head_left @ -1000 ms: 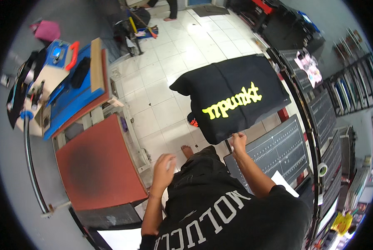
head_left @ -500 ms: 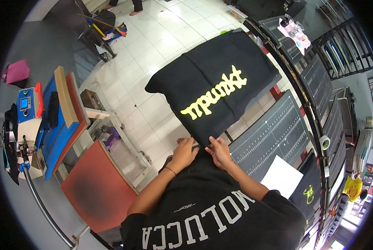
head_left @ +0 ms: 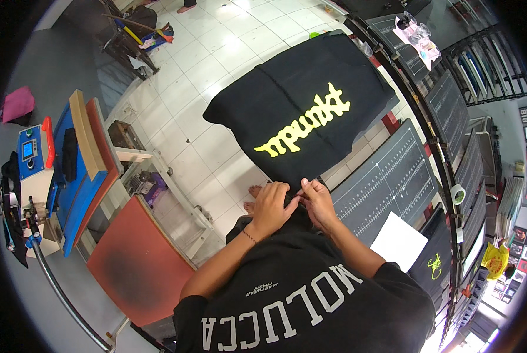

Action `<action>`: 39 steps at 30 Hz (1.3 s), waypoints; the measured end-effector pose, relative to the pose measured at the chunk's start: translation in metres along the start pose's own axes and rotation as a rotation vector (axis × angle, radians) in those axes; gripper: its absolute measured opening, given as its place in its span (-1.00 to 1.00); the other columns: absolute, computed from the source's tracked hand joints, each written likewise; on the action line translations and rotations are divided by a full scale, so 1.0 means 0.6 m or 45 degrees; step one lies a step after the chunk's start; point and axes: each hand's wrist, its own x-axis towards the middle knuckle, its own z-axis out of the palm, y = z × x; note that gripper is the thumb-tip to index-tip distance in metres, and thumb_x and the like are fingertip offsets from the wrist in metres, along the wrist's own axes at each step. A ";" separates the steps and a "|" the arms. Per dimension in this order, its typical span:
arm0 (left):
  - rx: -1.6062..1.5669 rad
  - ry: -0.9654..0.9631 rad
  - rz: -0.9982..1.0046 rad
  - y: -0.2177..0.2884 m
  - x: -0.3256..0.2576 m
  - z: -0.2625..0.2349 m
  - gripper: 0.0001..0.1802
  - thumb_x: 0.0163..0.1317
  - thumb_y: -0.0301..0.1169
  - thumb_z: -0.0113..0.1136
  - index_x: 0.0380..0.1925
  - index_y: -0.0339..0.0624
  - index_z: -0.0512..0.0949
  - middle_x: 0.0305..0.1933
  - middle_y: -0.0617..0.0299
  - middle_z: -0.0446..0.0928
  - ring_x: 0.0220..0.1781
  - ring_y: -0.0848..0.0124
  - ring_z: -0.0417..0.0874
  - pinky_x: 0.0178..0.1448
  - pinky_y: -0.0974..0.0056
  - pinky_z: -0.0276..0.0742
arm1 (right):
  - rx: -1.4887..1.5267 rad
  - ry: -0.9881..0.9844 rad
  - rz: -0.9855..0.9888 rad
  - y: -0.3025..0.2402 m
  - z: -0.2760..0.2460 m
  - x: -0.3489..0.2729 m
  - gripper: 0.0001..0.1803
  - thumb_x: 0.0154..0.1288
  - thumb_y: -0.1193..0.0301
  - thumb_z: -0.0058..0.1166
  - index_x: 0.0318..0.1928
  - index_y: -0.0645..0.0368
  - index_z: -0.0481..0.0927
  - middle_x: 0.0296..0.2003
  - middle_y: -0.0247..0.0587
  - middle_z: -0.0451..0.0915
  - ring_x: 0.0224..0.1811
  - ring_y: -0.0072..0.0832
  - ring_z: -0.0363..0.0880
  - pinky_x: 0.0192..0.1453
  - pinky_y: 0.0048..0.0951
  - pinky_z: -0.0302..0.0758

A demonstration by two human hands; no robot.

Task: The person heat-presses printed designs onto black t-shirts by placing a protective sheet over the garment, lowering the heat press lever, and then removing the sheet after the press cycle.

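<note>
A black T-shirt (head_left: 246, 97) with bright yellow lettering is spread over a flat board, its near part drawn in toward my body. At its near edge, my left hand (head_left: 272, 207) has its fingers curled and the thumb pointing to the right, closed on the dark fabric. Close beside it, my right hand (head_left: 318, 204) pinches the same edge between thumb and fingers. The two thumbs almost meet. What lies under the left fingers is partly hidden.
To the left stand a heat press with a blue control box (head_left: 31, 150) and a red-brown pad (head_left: 137, 265). On the right, a dark board with ruler marks (head_left: 387, 176) lies beside a white sheet (head_left: 399, 244) and a black printed fabric (head_left: 437, 259). A metal rail runs behind.
My hands have come closer together at the shirt's near edge and moved slightly away from my body. The left hand, formerly beside the edge, has shifted right onto the fabric.
</note>
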 end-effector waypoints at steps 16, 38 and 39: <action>0.139 -0.121 -0.076 0.017 0.009 -0.006 -0.57 0.02 -0.46 0.33 -0.10 -0.28 0.43 -0.08 -0.04 0.45 0.00 -0.01 0.47 0.10 0.02 0.43 | -0.915 -0.449 -0.415 -0.010 -0.016 0.003 -0.82 0.27 0.59 -0.12 -0.12 0.36 0.32 -0.31 0.11 0.58 -0.24 -0.12 0.63 -0.12 -0.29 0.51; -0.677 -0.105 -0.588 -0.019 0.015 -0.064 -0.87 0.21 -0.54 0.27 -0.27 -0.37 0.58 -0.17 0.10 0.53 -0.15 0.36 0.62 -0.03 0.31 0.55 | -0.392 -0.419 -0.209 -0.009 0.012 0.035 -0.77 0.38 0.48 0.07 -0.31 0.29 0.29 -0.26 0.00 0.64 -0.20 -0.44 0.66 -0.17 -0.45 0.56; -0.624 -0.119 -0.574 -0.017 0.018 -0.068 -0.89 0.22 -0.54 0.26 -0.28 -0.37 0.58 -0.20 0.11 0.54 -0.18 0.36 0.61 -0.06 0.31 0.53 | -0.359 -0.413 -0.206 -0.010 0.015 0.034 -0.79 0.38 0.48 0.06 -0.30 0.31 0.32 -0.26 -0.01 0.65 -0.20 -0.44 0.66 -0.18 -0.45 0.56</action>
